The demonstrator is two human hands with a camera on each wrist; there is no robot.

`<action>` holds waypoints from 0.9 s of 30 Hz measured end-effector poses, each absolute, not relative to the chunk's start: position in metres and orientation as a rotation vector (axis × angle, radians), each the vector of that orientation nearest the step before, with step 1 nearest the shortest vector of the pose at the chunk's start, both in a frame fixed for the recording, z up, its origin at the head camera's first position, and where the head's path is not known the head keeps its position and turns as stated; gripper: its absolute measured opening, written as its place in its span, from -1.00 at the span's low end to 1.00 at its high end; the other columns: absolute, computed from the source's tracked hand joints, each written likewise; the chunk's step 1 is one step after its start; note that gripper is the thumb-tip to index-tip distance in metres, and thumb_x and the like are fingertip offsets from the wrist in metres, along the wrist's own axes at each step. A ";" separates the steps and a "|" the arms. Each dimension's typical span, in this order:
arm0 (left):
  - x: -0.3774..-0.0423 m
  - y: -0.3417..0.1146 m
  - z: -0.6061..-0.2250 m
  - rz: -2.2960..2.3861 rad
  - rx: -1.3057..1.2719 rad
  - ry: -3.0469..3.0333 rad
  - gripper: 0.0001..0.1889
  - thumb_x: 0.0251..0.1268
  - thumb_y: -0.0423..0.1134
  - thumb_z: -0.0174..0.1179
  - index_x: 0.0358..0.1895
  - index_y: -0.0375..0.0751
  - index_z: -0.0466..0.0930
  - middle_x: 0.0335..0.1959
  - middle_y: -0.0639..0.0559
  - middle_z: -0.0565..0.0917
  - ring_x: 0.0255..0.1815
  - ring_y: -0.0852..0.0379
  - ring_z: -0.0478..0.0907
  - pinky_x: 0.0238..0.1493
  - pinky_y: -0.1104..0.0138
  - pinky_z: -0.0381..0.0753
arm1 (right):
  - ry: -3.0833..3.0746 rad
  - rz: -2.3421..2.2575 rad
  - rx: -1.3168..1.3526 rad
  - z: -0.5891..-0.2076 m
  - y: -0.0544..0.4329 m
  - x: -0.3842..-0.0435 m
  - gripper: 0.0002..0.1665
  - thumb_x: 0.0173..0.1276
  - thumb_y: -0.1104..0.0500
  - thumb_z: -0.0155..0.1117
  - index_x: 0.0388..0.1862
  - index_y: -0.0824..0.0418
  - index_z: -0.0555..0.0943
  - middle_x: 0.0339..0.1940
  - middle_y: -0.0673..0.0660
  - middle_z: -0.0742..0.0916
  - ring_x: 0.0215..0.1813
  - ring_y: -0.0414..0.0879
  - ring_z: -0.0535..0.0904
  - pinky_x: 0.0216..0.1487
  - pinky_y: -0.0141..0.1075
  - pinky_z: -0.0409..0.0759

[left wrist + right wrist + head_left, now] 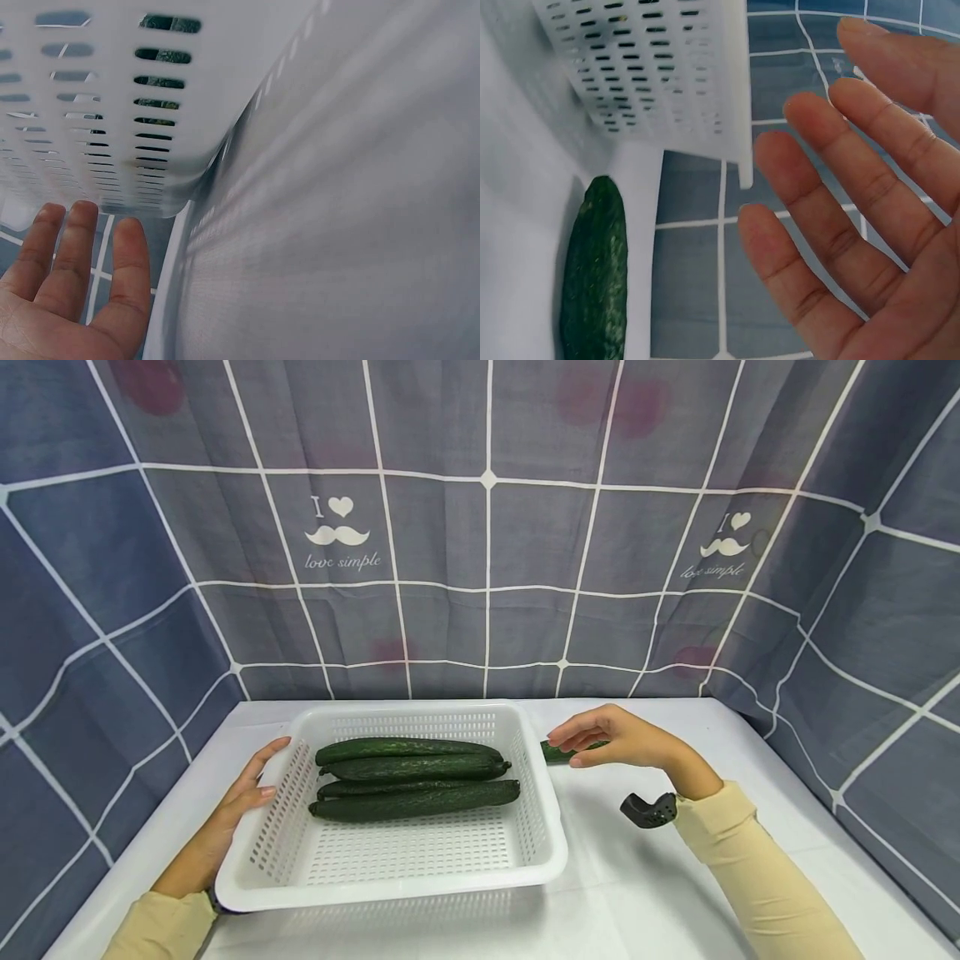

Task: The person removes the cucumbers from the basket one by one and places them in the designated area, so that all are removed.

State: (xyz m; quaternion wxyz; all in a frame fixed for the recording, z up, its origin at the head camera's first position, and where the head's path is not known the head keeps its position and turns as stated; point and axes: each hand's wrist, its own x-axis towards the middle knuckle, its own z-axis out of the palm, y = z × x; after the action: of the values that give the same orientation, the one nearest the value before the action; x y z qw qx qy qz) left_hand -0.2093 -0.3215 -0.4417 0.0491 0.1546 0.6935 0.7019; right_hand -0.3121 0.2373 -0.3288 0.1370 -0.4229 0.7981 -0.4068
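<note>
A white perforated plastic basket [390,889] holds several dark green cucumbers [416,802] lying lengthwise, side by side. My left hand [238,802] is at the basket's left side, thumb near the rim; in the left wrist view its fingers [71,240] are extended beside the slotted wall. To the right of the basket, my right hand [618,739] hovers with fingers spread and slightly bent, holding nothing. One more cucumber [596,277] lies on the table outside the basket, partly hidden behind the right hand in the head view.
The table has a white cover [600,893]. Grey-blue checked curtain [442,535] with white lines stands behind and along both sides. A black camera piece [648,810] sticks out from the right wrist.
</note>
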 end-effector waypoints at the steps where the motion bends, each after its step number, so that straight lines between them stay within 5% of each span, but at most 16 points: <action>1: -0.209 -0.322 -0.442 2.137 0.471 2.112 -0.30 0.64 -0.22 -0.21 0.71 0.47 -0.03 0.55 0.24 0.11 0.37 0.30 0.38 0.12 0.16 0.55 | 2.308 -1.163 -1.228 -0.327 0.235 -0.312 -0.55 0.43 0.35 0.49 0.26 0.46 0.69 0.19 0.42 0.76 0.16 0.06 0.76 0.26 -0.13 0.66; 7: -0.210 -0.322 -0.443 2.149 0.473 2.102 -0.29 0.64 -0.22 -0.21 0.73 0.45 -0.05 0.58 0.20 0.08 0.39 0.30 0.37 0.13 0.15 0.55 | 2.287 -1.109 -1.236 -0.318 0.223 -0.310 -0.54 0.43 0.34 0.50 0.26 0.45 0.69 0.20 0.37 0.77 0.19 0.38 0.70 0.27 -0.12 0.66; 15: -0.211 -0.321 -0.443 2.182 0.570 2.101 -0.28 0.61 -0.27 -0.20 0.72 0.38 0.00 0.56 0.22 0.19 0.38 0.25 0.42 0.13 0.16 0.57 | 2.252 -1.081 -1.275 -0.310 0.207 -0.312 -0.52 0.43 0.33 0.49 0.27 0.48 0.67 0.20 0.37 0.77 0.17 0.31 0.73 0.25 -0.06 0.66; 27: -0.210 -0.321 -0.442 2.111 0.431 2.182 -0.28 0.62 -0.20 -0.18 0.73 0.44 -0.04 0.60 0.14 0.06 0.38 0.25 0.36 0.12 0.12 0.54 | 2.225 -1.039 -1.261 -0.301 0.185 -0.322 -0.52 0.42 0.34 0.47 0.27 0.50 0.67 0.22 0.36 0.76 0.17 0.32 0.73 0.23 -0.13 0.67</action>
State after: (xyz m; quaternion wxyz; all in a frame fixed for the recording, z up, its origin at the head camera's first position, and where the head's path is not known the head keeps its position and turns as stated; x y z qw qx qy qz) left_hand -0.2104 -0.3205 -0.4425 0.0375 0.1404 0.7111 0.6880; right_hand -0.3220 0.1848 -0.3012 0.1894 -0.4486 0.7914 -0.3695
